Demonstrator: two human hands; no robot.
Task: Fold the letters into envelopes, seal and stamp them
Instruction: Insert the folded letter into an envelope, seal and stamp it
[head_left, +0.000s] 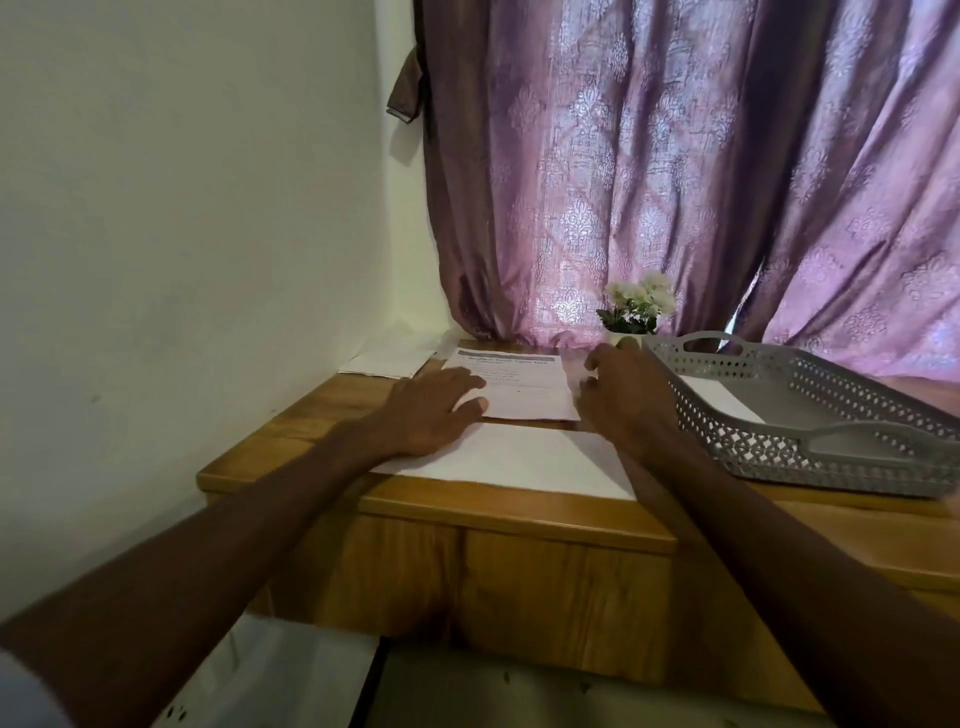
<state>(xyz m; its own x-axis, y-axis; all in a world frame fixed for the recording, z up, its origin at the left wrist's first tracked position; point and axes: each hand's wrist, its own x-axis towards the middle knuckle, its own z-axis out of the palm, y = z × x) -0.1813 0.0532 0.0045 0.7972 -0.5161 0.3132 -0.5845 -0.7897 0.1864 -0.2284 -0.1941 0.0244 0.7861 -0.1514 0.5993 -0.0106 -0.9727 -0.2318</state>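
Note:
A printed letter lies on the wooden desk, its near part blank and creased. My left hand rests flat on the letter's left edge, fingers spread. My right hand hovers just right of the letter with fingers curled, and whether it touches the sheet I cannot tell. A larger white sheet or envelope lies in front of the letter, partly under both wrists. More white paper sits at the desk's far left corner by the wall.
A grey perforated plastic tray with a white paper inside stands at the right. A small pot of white flowers stands behind the letter, against the purple curtain. A wall bounds the left side.

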